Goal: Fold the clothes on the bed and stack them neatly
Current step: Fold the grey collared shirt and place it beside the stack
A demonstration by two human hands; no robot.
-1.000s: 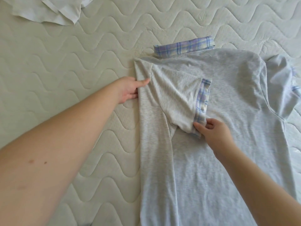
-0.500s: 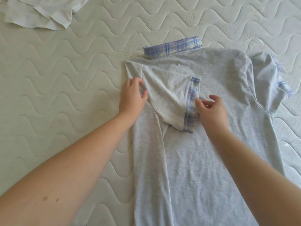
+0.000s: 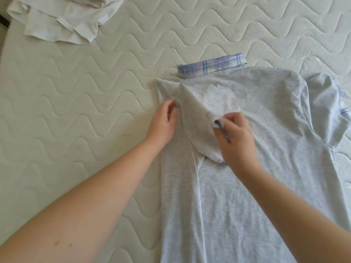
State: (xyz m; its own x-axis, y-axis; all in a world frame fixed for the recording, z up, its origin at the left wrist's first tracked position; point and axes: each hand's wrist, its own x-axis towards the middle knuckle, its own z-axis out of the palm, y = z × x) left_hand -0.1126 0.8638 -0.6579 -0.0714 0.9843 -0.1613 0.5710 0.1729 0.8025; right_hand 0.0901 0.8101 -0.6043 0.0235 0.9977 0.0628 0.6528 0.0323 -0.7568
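The grey polo shirt point(image 3: 237, 177) lies flat across the centre and right of the frame on the quilted mattress point(image 3: 85, 120), its left edge and sleeve already turned inward; the right sleeve point(image 3: 322, 111) is not yet folded (nor the body, I judge). The right hand point(image 3: 235, 141) pinches the plaid sleeve cuff point(image 3: 218, 127). The left hand point(image 3: 164, 126) has loosely curled fingers at the shoulder fold; whether they grip is unclear. A crumpled white garment point(image 3: 62, 19) waits at upper left. The shirt's hem is cut off below.

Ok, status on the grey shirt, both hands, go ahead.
Left hand pinching the fold edge. Right hand gripping the plaid sleeve cuff. Grey shirt flat on the mattress, far sleeve unfolded. Nothing in the way.
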